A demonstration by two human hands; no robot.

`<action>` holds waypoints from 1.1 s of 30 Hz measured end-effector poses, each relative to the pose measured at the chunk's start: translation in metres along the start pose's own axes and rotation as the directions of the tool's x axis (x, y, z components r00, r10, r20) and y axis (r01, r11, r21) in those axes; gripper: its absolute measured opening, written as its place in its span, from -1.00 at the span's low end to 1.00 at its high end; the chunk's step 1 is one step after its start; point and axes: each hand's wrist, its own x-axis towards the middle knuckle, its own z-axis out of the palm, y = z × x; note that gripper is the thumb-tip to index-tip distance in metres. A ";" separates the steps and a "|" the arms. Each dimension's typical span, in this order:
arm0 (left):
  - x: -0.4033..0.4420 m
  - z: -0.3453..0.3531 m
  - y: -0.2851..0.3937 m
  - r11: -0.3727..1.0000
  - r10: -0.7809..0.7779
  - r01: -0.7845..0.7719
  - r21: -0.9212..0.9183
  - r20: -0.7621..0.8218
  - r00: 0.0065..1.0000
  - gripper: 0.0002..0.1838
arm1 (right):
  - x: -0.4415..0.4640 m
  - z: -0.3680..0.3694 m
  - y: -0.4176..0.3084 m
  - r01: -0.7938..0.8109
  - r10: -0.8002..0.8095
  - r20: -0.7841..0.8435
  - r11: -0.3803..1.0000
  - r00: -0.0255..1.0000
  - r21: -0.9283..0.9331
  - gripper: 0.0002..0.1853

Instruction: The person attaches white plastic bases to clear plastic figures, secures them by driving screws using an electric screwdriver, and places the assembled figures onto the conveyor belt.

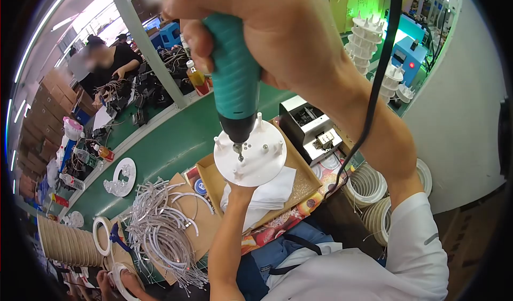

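Leftmost, a stack of tan rings (69, 242) lies on its side along the bench (160, 135), and below it another person's hand (128, 282) shows at the edge of view. Beyond the stack, a white ring (132, 178) rests flat with clear plastic bits on and around it. Next comes a loose heap of pale wires (160, 242) on cardboard, beside the left forearm and probably within easy reach. Near the middle, a cardboard tray (207, 179) holds crumpled white sheets (267, 197), which may serve as padding. Above it, the left hand (240, 191) supports a white disc (259, 170) from beneath, its posts facing up; that likely leaves the top face free and steady under the tool. Its fingers are hidden, so I cannot tell whether they are apart or together. The right hand (267, 39) has its fingers clamped around a teal electric screwdriver (235, 71), held nearly upright with the bit over the disc, presumably for a straight push; whether the tip touches is too small to tell. Right of the tray stands a black-and-white metal box (307, 132). A black cord (374, 82) hangs in front of the right forearm. Farther right, ribbed white coils (368, 183) sit low, apart from the tray.
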 end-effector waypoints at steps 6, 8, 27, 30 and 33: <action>0.002 -0.001 0.000 0.992 0.110 -0.110 0.060 0.011 0.994 -0.11 | -0.002 0.009 0.005 0.042 -0.066 -0.117 0.980 0.991 -0.197 -0.88; 0.000 -0.001 -0.003 0.991 0.110 -0.113 0.072 0.041 0.993 -0.12 | -0.002 0.008 0.007 0.137 -0.196 -0.181 0.946 0.964 -0.295 -0.90; -0.014 0.006 -0.011 0.850 -0.176 0.274 -0.450 0.247 0.953 -0.27 | 0.001 0.013 0.008 0.252 -0.325 -0.101 0.865 0.940 -0.434 -0.82; -0.019 0.008 -0.014 0.801 -0.200 0.308 -0.513 0.256 0.946 -0.29 | 0.002 0.014 0.011 0.291 -0.362 -0.083 0.849 0.929 -0.440 -0.83; -0.014 0.008 -0.014 0.744 -0.205 0.305 -0.594 0.232 0.951 -0.30 | 0.001 0.017 0.012 0.321 -0.390 -0.069 0.834 0.918 -0.449 -0.83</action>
